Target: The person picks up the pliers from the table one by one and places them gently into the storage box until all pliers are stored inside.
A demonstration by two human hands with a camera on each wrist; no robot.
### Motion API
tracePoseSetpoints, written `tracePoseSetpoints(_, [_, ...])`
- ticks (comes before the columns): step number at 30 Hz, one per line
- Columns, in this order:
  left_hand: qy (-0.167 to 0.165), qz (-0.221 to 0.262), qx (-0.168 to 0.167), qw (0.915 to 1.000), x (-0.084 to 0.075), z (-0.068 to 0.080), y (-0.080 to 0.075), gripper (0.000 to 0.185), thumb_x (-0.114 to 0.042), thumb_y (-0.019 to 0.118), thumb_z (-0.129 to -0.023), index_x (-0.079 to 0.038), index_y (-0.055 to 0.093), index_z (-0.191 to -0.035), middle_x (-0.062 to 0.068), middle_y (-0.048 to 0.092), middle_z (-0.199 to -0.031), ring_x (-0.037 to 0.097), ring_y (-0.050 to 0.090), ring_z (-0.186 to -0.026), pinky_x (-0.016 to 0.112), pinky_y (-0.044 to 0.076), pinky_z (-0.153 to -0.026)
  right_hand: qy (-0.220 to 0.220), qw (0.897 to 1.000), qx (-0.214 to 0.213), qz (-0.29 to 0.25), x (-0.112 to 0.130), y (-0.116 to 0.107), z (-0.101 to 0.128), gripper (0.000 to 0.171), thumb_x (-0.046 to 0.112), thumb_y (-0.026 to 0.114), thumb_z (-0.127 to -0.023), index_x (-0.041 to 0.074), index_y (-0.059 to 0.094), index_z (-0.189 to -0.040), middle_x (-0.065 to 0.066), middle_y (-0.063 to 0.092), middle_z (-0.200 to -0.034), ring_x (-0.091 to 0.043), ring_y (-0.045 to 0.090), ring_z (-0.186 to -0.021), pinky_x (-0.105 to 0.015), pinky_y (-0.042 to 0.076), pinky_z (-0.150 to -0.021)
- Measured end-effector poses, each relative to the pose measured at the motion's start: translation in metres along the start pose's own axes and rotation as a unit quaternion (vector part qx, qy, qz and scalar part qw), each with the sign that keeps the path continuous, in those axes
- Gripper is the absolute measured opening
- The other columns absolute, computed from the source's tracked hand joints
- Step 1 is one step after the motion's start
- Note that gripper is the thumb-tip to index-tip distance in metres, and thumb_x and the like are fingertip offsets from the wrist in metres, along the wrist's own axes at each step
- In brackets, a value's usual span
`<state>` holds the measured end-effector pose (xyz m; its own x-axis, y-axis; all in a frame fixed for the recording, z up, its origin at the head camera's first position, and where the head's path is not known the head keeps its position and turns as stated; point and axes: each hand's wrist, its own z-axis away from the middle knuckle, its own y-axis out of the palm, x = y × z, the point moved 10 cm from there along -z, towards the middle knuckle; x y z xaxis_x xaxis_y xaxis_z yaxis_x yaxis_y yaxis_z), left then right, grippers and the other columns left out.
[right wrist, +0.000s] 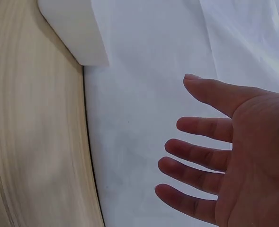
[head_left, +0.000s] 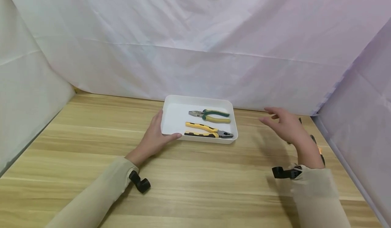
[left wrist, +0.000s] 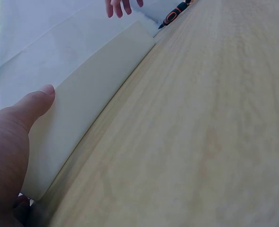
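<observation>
A shallow white tray (head_left: 171, 100) lies near the back of the table. Inside it, combination pliers with green and yellow handles (head_left: 215, 116) lie behind a second pair with yellow and black handles (head_left: 203, 130). My left hand (head_left: 154, 138) holds the tray's front left corner, thumb along the front wall and fingers along the left side. To the right of the tray my right hand (head_left: 288, 126) is raised above the table, touching nothing. In the right wrist view its fingers (right wrist: 196, 153) are spread and slightly bent.
Partly hidden behind the right wrist, a black and orange tool (head_left: 320, 150) lies on the wooden table (head_left: 195, 187). It shows also as a dark, orange-marked handle (left wrist: 173, 16) in the left wrist view. White cloth (head_left: 195, 68) hangs along the back and both sides.
</observation>
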<state>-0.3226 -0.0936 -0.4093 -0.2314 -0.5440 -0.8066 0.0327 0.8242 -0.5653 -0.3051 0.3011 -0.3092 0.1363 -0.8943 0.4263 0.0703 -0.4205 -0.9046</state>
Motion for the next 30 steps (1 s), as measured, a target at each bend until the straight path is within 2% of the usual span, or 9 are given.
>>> tracePoseSetpoints(6, [-0.008, -0.002, 0.007, 0.9999, 0.0, -0.001, 0.005, 0.125, -0.05, 0.085, -0.077, -0.006, 0.006, -0.163, 0.019, 0.015, -0.169, 0.038, 0.022, -0.155, 0.06, 0.024, -0.124, 0.025, 1.0, -0.012, -0.012, -0.025, -0.009, 0.004, 0.072, 0.05, 0.049, -0.104, 0.002, 0.036, -0.155, -0.032, 0.044, -0.149, -0.052, 0.046, -0.132, -0.068, 0.045, -0.097])
tracePoseSetpoints(12, [-0.006, 0.0, 0.002, 1.0, 0.0, -0.001, 0.004, 0.125, -0.052, 0.085, -0.077, -0.008, 0.007, -0.164, 0.019, 0.016, -0.168, 0.038, 0.024, -0.154, 0.06, 0.026, -0.123, 0.042, 0.999, -0.022, 0.004, -0.044, -0.013, 0.002, 0.077, 0.057, 0.047, -0.102, 0.003, 0.037, -0.155, -0.032, 0.045, -0.149, -0.052, 0.051, -0.128, -0.066, 0.049, -0.093])
tracePoseSetpoints(18, [-0.014, -0.017, -0.002, 0.9998, 0.006, 0.001, 0.001, 0.125, -0.054, 0.084, -0.077, -0.009, 0.006, -0.164, 0.018, 0.016, -0.169, 0.038, 0.024, -0.154, 0.061, 0.026, -0.122, 0.058, 0.998, -0.033, 0.017, -0.058, -0.012, 0.0, 0.078, 0.056, 0.047, -0.102, 0.0, 0.036, -0.155, -0.032, 0.043, -0.152, -0.053, 0.052, -0.126, -0.065, 0.05, -0.091])
tracePoseSetpoints(24, [-0.011, -0.016, -0.001, 0.9998, 0.005, 0.0, 0.0, 0.125, -0.053, 0.084, -0.077, -0.007, 0.006, -0.163, 0.02, 0.016, -0.168, 0.039, 0.026, -0.153, 0.061, 0.027, -0.122, 0.073, 0.996, -0.045, 0.033, -0.077, -0.01, -0.001, 0.078, 0.055, 0.046, -0.103, -0.005, 0.038, -0.152, -0.036, 0.042, -0.149, -0.056, 0.052, -0.124, -0.067, 0.048, -0.091])
tracePoseSetpoints(30, [-0.014, -0.02, 0.002, 0.9997, 0.006, -0.001, 0.001, 0.126, -0.054, 0.084, -0.077, -0.006, 0.006, -0.163, 0.02, 0.015, -0.168, 0.04, 0.023, -0.154, 0.06, 0.025, -0.123, 0.083, 0.994, -0.062, 0.024, -0.096, -0.008, 0.0, 0.078, 0.054, 0.046, -0.103, -0.009, 0.04, -0.149, -0.038, 0.042, -0.147, -0.058, 0.051, -0.121, -0.068, 0.046, -0.092])
